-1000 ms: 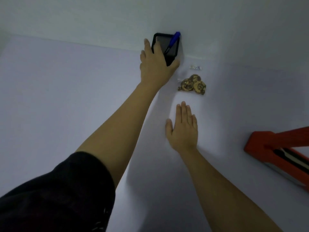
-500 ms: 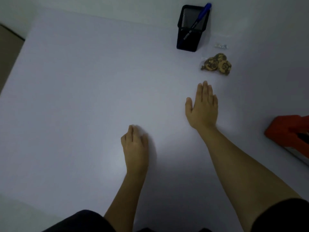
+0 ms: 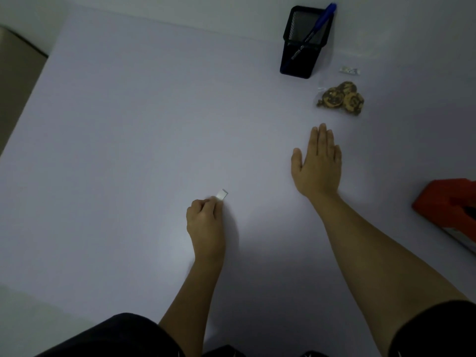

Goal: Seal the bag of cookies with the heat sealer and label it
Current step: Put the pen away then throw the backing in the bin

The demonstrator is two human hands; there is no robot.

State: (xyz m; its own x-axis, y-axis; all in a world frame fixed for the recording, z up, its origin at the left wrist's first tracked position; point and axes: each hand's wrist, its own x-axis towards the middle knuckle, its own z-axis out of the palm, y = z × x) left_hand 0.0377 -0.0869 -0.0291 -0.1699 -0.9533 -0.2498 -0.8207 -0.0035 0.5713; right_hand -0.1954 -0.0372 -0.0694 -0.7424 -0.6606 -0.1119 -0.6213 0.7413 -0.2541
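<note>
Nearest the body, left hand sits curled on the table, fingertips pinching a small white slip, probably the label. Right hand lies further out, flat, palm down, fingers together, holding nothing. Beyond it and slightly right: cookie bag, apart from the fingertips, no clear long axis, mouth not readable. Right hand is plainly nearer; a short forward reach should take it. Sealer, red, sits at the right edge, also right-hand side. Farthest back: pen cup with a blue pen.

black mesh pen holder, white table
</note>
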